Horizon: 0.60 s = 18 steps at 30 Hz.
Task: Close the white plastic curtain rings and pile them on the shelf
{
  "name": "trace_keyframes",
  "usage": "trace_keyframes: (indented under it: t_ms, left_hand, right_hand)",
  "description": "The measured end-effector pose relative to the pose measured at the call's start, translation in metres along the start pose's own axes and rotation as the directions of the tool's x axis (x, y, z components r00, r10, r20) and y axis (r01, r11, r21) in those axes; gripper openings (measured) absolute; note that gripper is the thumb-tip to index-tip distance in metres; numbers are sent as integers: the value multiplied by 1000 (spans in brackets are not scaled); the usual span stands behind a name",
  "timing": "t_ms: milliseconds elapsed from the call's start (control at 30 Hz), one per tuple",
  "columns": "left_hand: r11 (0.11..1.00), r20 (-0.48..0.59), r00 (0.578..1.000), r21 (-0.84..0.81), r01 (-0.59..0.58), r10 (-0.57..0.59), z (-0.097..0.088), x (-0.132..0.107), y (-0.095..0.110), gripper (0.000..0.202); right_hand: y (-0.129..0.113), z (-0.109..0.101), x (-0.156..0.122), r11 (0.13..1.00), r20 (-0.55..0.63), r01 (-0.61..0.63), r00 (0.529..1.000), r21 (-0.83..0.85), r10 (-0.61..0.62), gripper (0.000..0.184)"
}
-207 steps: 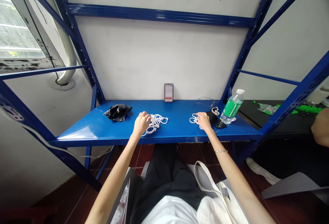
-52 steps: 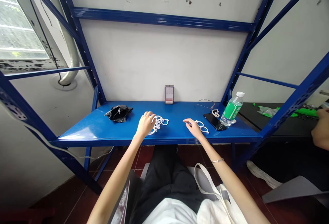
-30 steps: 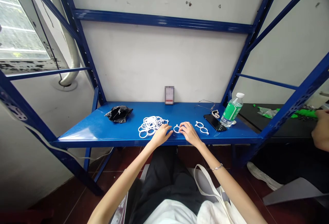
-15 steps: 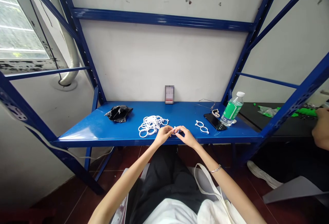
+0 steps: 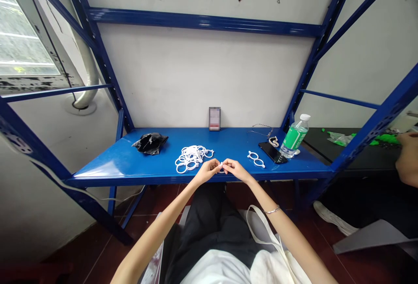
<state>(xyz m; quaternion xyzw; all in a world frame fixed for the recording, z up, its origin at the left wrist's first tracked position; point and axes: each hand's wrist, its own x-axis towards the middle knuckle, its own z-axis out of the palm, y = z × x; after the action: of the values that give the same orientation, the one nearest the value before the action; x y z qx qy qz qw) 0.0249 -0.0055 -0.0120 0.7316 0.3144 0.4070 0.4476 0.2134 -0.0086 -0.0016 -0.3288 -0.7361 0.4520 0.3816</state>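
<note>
Near the front edge of the blue table point(image 5: 114, 162), my left hand point(image 5: 210, 169) and my right hand point(image 5: 235, 169) meet with fingertips closed on a small white plastic ring point(image 5: 221, 166). My fingers cover most of it. Just left of my left hand lies a heap of white plastic rings point(image 5: 191, 158), tangled together. Right of my right hand rests a separate pair of joined white rings point(image 5: 256, 159), flat on the table.
A black plastic bag point(image 5: 150, 143) lies at the left. A small card point(image 5: 214, 118) leans on the wall. To the right are a phone point(image 5: 272, 152), eyeglasses point(image 5: 263, 131) and a water bottle point(image 5: 294, 136). A co-worker's hand point(image 5: 408, 158) shows at the far right.
My right hand's fingers have drawn in and closed more tightly around the white ring. The view has shifted slightly; things on the table lie as before.
</note>
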Motion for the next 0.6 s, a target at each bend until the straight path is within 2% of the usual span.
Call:
trace_keyframes:
  t_ms: [267,600]
  left_hand:
    - [1000,145,989,-1,-9,9,3,0,2,42]
    - [985,168,985,-164,50,-22,6,2,7,43]
  right_hand:
    - [-3,-1,0,982,98,-64,994,180,47,36]
    - [-11,6,4,964,132,-85,990,251,52,38]
